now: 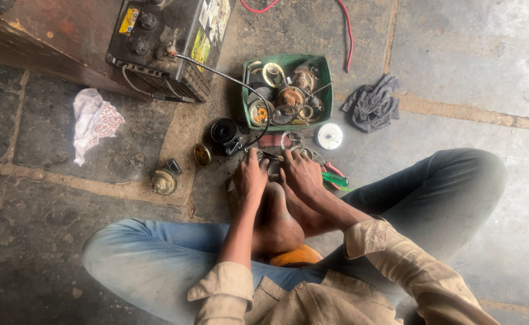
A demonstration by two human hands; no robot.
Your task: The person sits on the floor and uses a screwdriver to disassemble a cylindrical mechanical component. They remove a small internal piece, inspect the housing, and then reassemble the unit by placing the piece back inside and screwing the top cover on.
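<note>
On the stone floor (469,66), just below the green tray (327,90) of parts, a small metal assembly (274,164) is gripped by left hand (251,176) and right hand (302,174); the black cable (240,84) from the battery (168,42) could be snagged

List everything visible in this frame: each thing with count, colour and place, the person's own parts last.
battery: one, black, upper left on the floor.
cable: one, black, from the battery toward the hands.
red wire: one, top centre.
tray: one, green, holding metal parts, above the hands.
grey rag: one, right of the tray.
white cloth: one, patterned, left.
white disc: one, below the tray.
black round part: one, left of the hands.
brass-coloured part: one, lower left of it.
pliers: one, red and green handles, right of the hands.
left hand: on the metal piece between the feet.
right hand: beside it, same piece; grips unclear.
</note>
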